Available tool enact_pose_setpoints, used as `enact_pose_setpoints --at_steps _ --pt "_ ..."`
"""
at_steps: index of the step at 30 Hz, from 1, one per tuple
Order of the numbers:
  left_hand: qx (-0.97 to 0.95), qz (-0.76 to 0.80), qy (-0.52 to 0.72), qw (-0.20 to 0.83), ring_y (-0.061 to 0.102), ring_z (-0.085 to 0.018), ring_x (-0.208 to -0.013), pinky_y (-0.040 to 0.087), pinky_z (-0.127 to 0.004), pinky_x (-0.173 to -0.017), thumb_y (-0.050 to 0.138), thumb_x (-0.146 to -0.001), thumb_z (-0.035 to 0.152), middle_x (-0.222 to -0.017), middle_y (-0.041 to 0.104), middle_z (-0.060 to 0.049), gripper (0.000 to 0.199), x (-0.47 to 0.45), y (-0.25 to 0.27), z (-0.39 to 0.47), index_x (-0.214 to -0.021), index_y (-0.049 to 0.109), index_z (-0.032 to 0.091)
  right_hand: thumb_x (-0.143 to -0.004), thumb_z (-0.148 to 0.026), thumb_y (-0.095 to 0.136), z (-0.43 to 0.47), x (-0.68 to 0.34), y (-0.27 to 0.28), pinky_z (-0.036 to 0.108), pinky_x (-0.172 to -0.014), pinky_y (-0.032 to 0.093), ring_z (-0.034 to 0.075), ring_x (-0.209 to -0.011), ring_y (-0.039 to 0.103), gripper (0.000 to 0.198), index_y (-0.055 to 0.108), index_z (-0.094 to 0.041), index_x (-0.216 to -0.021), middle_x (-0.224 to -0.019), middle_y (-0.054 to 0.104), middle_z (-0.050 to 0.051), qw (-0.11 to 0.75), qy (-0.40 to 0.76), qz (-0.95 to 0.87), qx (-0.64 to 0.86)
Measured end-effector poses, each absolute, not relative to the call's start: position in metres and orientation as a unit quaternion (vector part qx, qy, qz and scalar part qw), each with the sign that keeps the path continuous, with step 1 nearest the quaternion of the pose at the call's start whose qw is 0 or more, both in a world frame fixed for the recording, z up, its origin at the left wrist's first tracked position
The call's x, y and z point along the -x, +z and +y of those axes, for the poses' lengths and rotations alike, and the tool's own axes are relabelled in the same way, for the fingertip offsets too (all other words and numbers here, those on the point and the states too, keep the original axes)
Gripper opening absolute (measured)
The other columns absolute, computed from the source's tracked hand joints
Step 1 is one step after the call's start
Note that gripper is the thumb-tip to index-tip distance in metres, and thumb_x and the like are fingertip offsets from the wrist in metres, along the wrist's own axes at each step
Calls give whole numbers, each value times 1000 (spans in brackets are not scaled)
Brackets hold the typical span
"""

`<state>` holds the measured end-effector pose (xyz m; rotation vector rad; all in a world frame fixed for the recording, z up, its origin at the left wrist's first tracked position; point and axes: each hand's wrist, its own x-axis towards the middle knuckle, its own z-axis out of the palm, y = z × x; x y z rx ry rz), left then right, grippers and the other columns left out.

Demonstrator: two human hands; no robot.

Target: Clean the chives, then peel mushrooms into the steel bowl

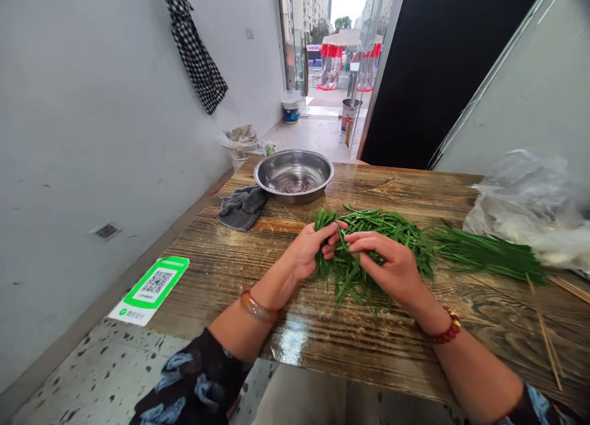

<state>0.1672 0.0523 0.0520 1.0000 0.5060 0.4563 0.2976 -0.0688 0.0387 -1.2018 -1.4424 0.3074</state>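
My left hand (311,250) is closed around a small bunch of green chives (325,217), held just above the table. Thumb and fingers of my right hand (389,262) come together beside it, pinching at a thin chive leaf; its exact grip is partly hidden. Under and behind both hands lies a loose pile of cut chives (391,225). A straight, neatly laid bundle of long chives (491,253) rests to the right of that pile.
A steel basin (295,176) stands at the table's far side, with a grey cloth (243,208) against it. Thin wooden sticks (544,336) and a clear plastic bag (525,198) lie at right. A green QR card (152,290) sits at the left edge.
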Motion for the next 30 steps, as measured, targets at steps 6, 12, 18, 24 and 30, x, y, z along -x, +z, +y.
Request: enact_pose_setpoints --at_steps 6,12,18,24,30 --pt "-452 241 264 817 32 -2 -41 24 -15 -39 77 -66 31 -52 42 7 27 -167 50 57 -75 60 11 -82 -19 62 -64 -303 34 27 -75 53 14 -85 66 8 67 -25 -85 -101 71 1 643 341 -493 477" --pt "-441 268 316 796 36 -2 -41 28 -16 -39 77 -64 30 -53 45 7 28 -169 48 60 -76 60 12 -78 -33 71 -60 -312 32 15 -47 45 8 -59 62 17 64 -21 -87 -87 72 2 656 561 -253 437" --pt "-441 313 360 760 54 -7 -52 44 -18 -50 70 -71 25 -64 61 1 17 -166 54 66 -76 61 11 -71 -31 77 -57 -318 30 14 -48 47 7 -59 61 21 67 -20 -86 -78 70 0 677 540 -232 443" --pt "-390 298 393 777 67 -15 -72 55 -30 -69 61 -78 19 -80 70 -6 7 -158 72 73 -80 57 13 -68 -33 78 -59 -333 30 19 -50 47 10 -62 62 25 67 -18 -85 -77 69 1 665 429 -324 519" --pt "-398 212 380 808 34 -2 -38 33 -15 -40 62 -77 20 -51 42 10 11 -151 78 82 -79 53 16 -83 -34 62 -64 -346 30 30 -64 47 17 -75 63 15 67 -22 -89 -83 70 3 583 193 -469 635"
